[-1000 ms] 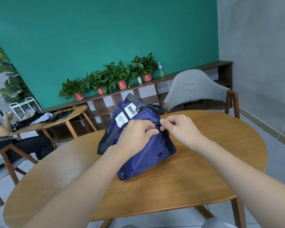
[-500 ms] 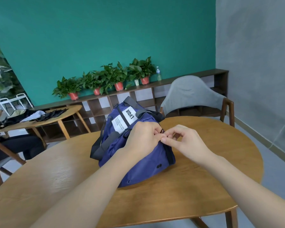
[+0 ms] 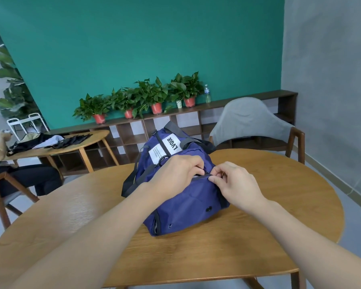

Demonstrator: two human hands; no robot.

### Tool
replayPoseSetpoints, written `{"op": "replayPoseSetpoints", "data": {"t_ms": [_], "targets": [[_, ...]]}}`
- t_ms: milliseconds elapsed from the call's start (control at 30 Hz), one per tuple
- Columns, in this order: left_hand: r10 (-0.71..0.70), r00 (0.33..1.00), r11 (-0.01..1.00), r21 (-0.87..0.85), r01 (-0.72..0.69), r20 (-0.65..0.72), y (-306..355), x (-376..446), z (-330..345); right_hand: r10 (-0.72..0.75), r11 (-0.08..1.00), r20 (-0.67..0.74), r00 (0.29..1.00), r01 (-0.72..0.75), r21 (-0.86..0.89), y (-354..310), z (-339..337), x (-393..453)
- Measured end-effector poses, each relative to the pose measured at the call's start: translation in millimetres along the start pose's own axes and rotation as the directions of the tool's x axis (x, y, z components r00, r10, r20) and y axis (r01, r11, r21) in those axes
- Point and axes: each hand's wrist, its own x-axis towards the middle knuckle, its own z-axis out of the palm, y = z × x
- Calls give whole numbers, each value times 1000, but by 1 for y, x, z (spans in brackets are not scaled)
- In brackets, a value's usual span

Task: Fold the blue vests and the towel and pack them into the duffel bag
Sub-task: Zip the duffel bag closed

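Navy nylon duffel bag (image 3: 181, 197) sat on the round wooden table (image 3: 258, 236), roughly at its centre, one end toward the camera. White label panels on its upper far side, one printed "LVGUE"; grey carry straps (image 3: 131, 180) hung down its left flank onto the tabletop. Both hands were on top of the bag at the zip line. Left hand (image 3: 175, 174) lay over the top of the bag, fingers curled down and gripping the fabric beside the zip. Right hand (image 3: 236, 182) met it from the right, thumb and forefinger pinched together on the bag at the zip; whether they held the slider itself or only the fabric edge could not be resolved. A narrow gap in the zip showed between the two hands, with a sliver of pale material visible inside. No vests or towel were identifiable as such. Surroundings: grey upholstered chair (image 3: 252, 122) with wooden legs behind the table to the right; low wooden shelving (image 3: 133, 130) along the teal wall (image 3: 133, 49), carrying a row of potted plants (image 3: 154, 97) in red pots and a clear bottle (image 3: 207, 94); second wooden table (image 3: 71, 147) at left with dark garments (image 3: 50, 140) piled on it; a seated person (image 3: 8, 174) partly in view at far left.
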Motion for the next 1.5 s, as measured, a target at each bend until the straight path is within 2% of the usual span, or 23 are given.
{"op": "replayPoseSetpoints", "data": {"t_ms": [200, 300, 433, 600, 700, 900, 1000, 1067, 1133, 1200, 1233, 1300, 1400, 1500], "targets": [[238, 968, 957, 188, -221, -76, -12, -11, 7, 5, 1000, -29, 1000, -4, 21, -3, 2, -5], [316, 935, 925, 272, -266, -159, -11, -6, 7, 31, 996, -24, 999, -29, 86, -5, 2, -4], [378, 922, 891, 306, -336, -85, 0, 5, 2, 50, 994, -20, 999, -48, 99, -2, -2, -5], [350, 936, 891, 324, -318, -44, -17, 13, -1, 108, 994, -76, 991, -105, 39, 6, -5, -7], [359, 933, 890, 316, -329, -39, -24, 4, -3, 172, 984, -93, 981, -166, 71, 18, -8, -11], [426, 892, 837, 442, -323, -154, -23, -31, -14, 197, 979, -102, 975, -190, 73, 32, -17, -16], [393, 893, 863, 423, -276, -219, -23, -41, -10, 190, 982, -86, 978, -189, 26, 29, -17, -17], [346, 899, 896, 377, -232, -268, -24, -44, -8, 99, 992, -127, 987, -107, -62, 22, -15, -20], [315, 898, 909, 371, -192, -308, -24, -46, -7, -136, 981, -177, 975, 108, -163, 13, -11, -22], [314, 892, 909, 374, -184, -324, -23, -47, -7, -394, 902, -127, 911, 355, -247, 4, -2, -18], [324, 886, 906, 379, -190, -330, -23, -47, -7, -472, 854, -85, 877, 432, -288, 0, 3, -14], [348, 874, 895, 397, -203, -338, -23, -46, -6, -522, 812, -55, 851, 477, -336, -7, 13, -4], [374, 864, 878, 428, -214, -337, -23, -43, -9, -513, 823, -95, 853, 458, -337, -11, 21, 9], [376, 866, 872, 443, -209, -330, -26, -42, -11, -551, 778, -60, 832, 487, -398, -11, 23, 18]]}}
